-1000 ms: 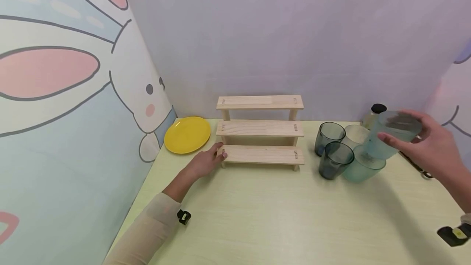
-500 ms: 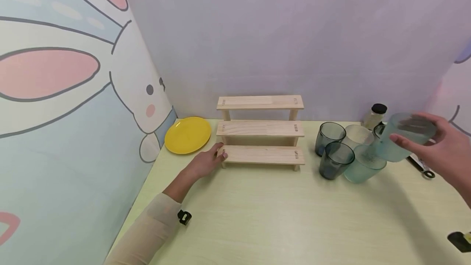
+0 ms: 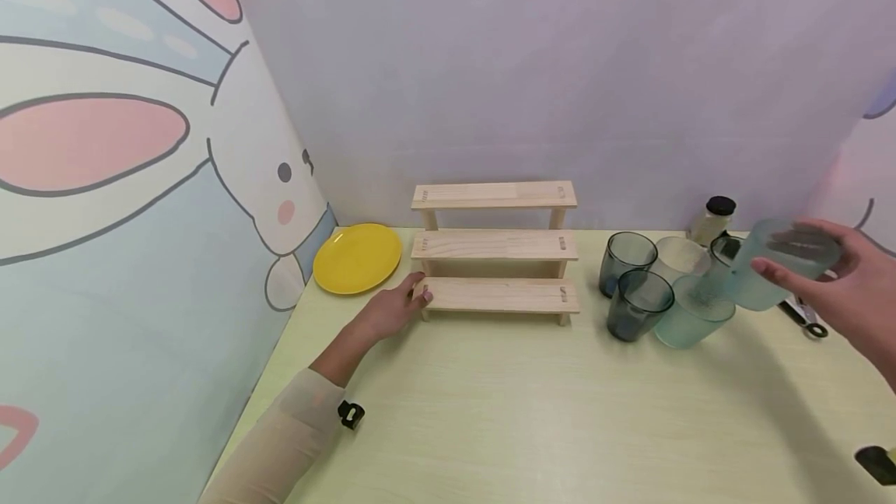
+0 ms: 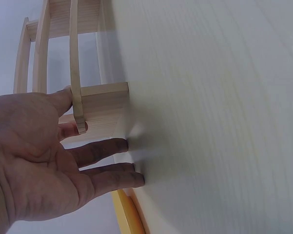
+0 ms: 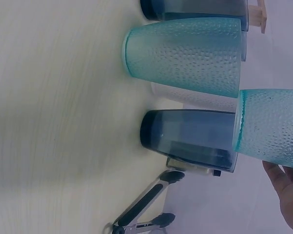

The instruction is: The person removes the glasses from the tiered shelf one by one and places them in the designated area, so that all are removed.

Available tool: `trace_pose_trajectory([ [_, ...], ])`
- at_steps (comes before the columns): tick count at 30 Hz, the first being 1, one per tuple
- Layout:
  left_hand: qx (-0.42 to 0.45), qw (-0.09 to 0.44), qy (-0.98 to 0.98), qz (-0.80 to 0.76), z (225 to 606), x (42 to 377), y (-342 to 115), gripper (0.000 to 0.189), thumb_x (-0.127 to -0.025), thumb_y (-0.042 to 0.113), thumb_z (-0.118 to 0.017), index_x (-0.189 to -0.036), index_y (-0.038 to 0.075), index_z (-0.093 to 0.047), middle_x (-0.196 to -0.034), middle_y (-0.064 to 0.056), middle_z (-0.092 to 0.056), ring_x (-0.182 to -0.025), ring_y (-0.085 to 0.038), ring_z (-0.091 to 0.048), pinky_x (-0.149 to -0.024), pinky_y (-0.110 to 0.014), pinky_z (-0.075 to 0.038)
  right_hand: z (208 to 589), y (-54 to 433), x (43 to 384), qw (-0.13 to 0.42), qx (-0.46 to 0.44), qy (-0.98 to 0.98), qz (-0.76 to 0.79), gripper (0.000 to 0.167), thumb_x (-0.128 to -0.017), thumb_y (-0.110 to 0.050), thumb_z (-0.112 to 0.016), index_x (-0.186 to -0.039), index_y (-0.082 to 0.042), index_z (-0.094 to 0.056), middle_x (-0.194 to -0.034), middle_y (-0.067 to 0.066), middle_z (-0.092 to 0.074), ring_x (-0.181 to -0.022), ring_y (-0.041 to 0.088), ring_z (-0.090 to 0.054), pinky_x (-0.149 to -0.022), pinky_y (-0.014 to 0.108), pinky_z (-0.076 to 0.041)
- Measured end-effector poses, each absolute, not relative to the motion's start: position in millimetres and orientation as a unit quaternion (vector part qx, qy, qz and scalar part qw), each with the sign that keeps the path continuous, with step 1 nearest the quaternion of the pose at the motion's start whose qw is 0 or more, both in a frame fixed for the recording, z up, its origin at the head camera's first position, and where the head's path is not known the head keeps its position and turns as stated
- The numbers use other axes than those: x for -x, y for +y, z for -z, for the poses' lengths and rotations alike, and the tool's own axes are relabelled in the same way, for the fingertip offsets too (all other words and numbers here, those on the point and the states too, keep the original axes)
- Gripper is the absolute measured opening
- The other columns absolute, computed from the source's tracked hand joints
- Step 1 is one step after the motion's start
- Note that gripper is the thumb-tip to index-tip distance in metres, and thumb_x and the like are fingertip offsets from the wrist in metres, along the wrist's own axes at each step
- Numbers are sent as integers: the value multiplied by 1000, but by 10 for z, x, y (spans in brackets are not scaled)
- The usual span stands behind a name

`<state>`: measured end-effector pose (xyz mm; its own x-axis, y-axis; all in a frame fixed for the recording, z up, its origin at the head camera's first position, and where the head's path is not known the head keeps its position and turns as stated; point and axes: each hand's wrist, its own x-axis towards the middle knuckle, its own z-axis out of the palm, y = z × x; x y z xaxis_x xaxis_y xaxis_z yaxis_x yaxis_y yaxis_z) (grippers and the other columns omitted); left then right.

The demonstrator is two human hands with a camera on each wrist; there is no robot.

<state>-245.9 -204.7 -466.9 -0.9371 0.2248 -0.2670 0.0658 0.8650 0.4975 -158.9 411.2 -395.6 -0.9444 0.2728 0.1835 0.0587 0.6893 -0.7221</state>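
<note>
My left hand [image 3: 385,316] pinches the left end of the bottom board of a three-tier wooden shelf [image 3: 497,294]. In the left wrist view its thumb and index finger lie on either side of the board, while the other fingers reach toward the table. On the right, my right hand [image 3: 850,274] grips a teal textured cup [image 3: 773,282], raised and tilted. Its base overlaps another teal cup [image 5: 185,56] standing on the table. Close around that one are two dark grey glasses [image 3: 638,306], a clear cup [image 3: 680,253] and a third dark glass [image 5: 190,134], partly hidden in the head view.
A yellow plate [image 3: 357,259] lies left of the shelf by the rabbit-print wall. Behind the cups stands a small jar [image 3: 714,220] with a black lid. Black-handled tongs [image 5: 141,204] lie on the table at the right. A plain pale wall [image 3: 490,84] closes the back.
My right hand has moved right and slightly down with the teal cup, away from the standing cups, uncovering the third dark glass. My left hand has stayed on the shelf.
</note>
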Motion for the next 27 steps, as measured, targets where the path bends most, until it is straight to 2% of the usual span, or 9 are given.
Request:
trace_pose_trajectory([
  [1,-76,160,952,-249,4669,2457,-2047,70,-115,62,-46,-173,27,-33,-162,-20,-61,-127,-36,-69,-109,-59,-55,3964,4118,1592,141,92,-908,-385,89,-105,-40,-77,-176,-33,-25,-131,-35,-39,-145,11,-54,-62,13,-47],
  [2,-76,160,952,-249,4671,2456,-2048,70,-115,62,-46,-173,27,-33,-162,-20,-61,-127,-36,-69,-109,-59,-55,3971,4122,1594,141,94,-907,-384,89,-105,-40,-77,-176,-33,-24,-131,-35,-38,-152,20,-51,-64,10,-47],
  [6,-77,160,953,-248,4672,2456,-2050,70,-115,63,-46,-173,27,-32,-160,-21,-62,-123,-35,-69,-107,-58,-55,4001,4139,1596,150,90,-905,-389,88,-105,-38,-77,-176,-33,-24,-129,-37,-37,-153,14,-49,-72,2,-42],
  [10,-80,158,954,-243,4669,2458,-2052,70,-115,62,-46,-173,26,-33,-157,-21,-64,-116,-33,-69,-104,-56,-56,4017,4147,1587,163,80,-896,-406,87,-105,-33,-79,-175,-31,-28,-123,-40,-40,-121,-17,-44,-79,-3,-38],
  [11,-81,158,954,-243,4669,2459,-2053,70,-115,62,-46,-173,25,-33,-156,-21,-65,-115,-33,-68,-103,-55,-56,4019,4148,1584,165,78,-893,-411,86,-105,-31,-79,-175,-30,-30,-122,-40,-41,-112,-20,-39,-80,-4,-38],
  [14,-83,157,954,-243,4671,2461,-2055,70,-115,62,-46,-173,25,-33,-155,-21,-66,-112,-32,-68,-101,-54,-56,4021,4147,1576,167,78,-888,-420,85,-105,-30,-79,-175,-29,-30,-121,-41,-41,-112,-19,-39,-84,-4,-38],
  [21,-83,155,953,-246,4666,2466,-2054,70,-115,61,-46,-173,25,-33,-156,-21,-65,-111,-31,-67,-100,-53,-56,4036,4169,1559,157,72,-895,-412,84,-102,-28,-82,-172,-27,-36,-119,-40,-43,-103,-25,-41,-71,1,-45],
  [24,-85,155,953,-245,4664,2471,-2051,70,-115,61,-47,-173,24,-34,-154,-21,-67,-108,-31,-67,-97,-52,-56,4088,4202,1544,145,67,-904,-397,86,-102,-31,-83,-173,-28,-35,-139,-29,-50,-118,-23,-47,-71,0,-41],
  [27,-83,157,953,-246,4672,2474,-2053,71,-115,62,-47,-173,25,-33,-153,-21,-67,-109,-31,-67,-97,-51,-56,4157,4236,1530,141,65,-914,-375,91,-100,-35,-85,-175,-26,-33,-149,-25,-44,-128,-21,-41,-74,-1,-35],
])
